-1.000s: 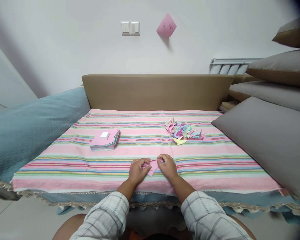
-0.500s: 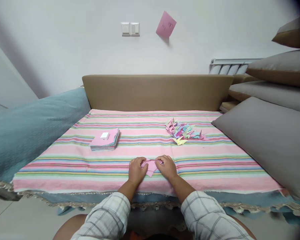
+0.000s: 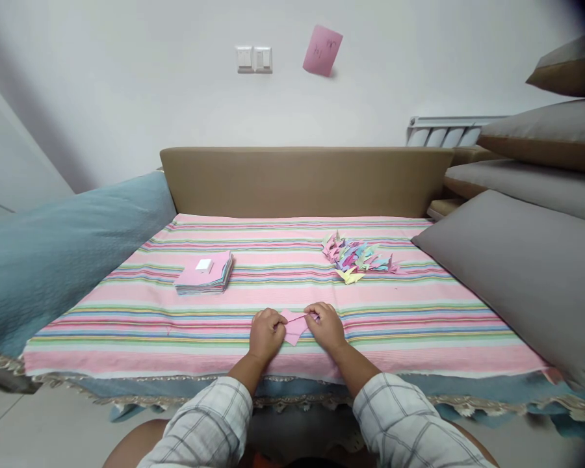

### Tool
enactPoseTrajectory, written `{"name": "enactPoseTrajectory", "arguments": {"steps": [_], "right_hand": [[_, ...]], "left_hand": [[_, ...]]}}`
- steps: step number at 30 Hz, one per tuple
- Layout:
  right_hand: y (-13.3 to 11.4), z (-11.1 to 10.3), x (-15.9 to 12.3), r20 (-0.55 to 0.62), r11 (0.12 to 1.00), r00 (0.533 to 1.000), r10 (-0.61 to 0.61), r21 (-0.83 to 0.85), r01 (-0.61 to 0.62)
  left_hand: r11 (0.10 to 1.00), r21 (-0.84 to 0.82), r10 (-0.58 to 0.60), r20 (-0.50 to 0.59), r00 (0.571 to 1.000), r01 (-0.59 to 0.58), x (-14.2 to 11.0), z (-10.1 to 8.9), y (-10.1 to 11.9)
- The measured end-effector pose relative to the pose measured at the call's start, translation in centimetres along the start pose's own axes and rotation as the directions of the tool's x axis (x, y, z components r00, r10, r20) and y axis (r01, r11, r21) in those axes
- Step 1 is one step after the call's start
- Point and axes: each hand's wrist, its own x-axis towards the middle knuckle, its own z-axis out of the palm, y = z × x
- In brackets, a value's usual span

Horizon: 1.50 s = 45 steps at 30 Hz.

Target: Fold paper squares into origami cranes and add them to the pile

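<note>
A partly folded pink sheet of origami paper (image 3: pixel 295 327) lies on the striped cloth (image 3: pixel 141 351) near its front edge. My left hand (image 3: pixel 267 331) pinches the paper's left side between thumb and fingers. On the opposite side my right hand (image 3: pixel 324 324) grips the right edge in the same way. A crease line crosses the paper between the hands, and a pointed part faces me. The fingertips hide both outer ends of the paper.
A stack of coloured paper (image 3: pixel 199 276) with a small white block (image 3: pixel 204 265) on top sits to the left. Folded paper cranes (image 3: pixel 353 255) lie heaped beyond my right hand. Grey cushions (image 3: pixel 521 273) line the right side; a brown backrest (image 3: pixel 307 182) stands behind.
The paper's upper part has shifted between my fingers, and its crease now runs at a slant. Both hands stay in nearly the same place, still pinching its sides.
</note>
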Motion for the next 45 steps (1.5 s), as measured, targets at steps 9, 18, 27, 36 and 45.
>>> {"name": "enactPoseTrajectory", "arguments": {"steps": [9, 18, 27, 36, 45], "right_hand": [[-0.2, -0.2, 0.0, 0.022, 1.000, 1.000, -0.011, -0.024, 0.012], [0.4, -0.2, 0.0, -0.007, 0.998, 1.000, -0.025, 0.053, 0.025], [1.4, -0.7, -0.2, 0.004, 0.984, 0.999, -0.046, 0.174, 0.044], [0.8, -0.4, -0.4, -0.022, 0.999, 0.999, -0.027, -0.026, 0.027], [1.3, -0.4, -0.4, -0.046, 1.000, 0.999, -0.009, -0.003, 0.009]], "left_hand": [[0.996, 0.057, 0.065, 0.045, 0.997, -0.067, -0.2, -0.3, 0.6], [0.967, 0.115, 0.215, 0.120, 0.969, -0.228, -0.6, -0.3, 1.1], [0.971, 0.112, 0.194, 0.140, 0.971, -0.210, -0.6, -0.2, 1.0], [0.962, 0.104, 0.234, 0.150, 0.961, -0.251, -0.7, -0.5, 1.3], [0.951, 0.144, 0.245, 0.182, 0.952, -0.273, -0.8, -0.4, 1.2]]}}
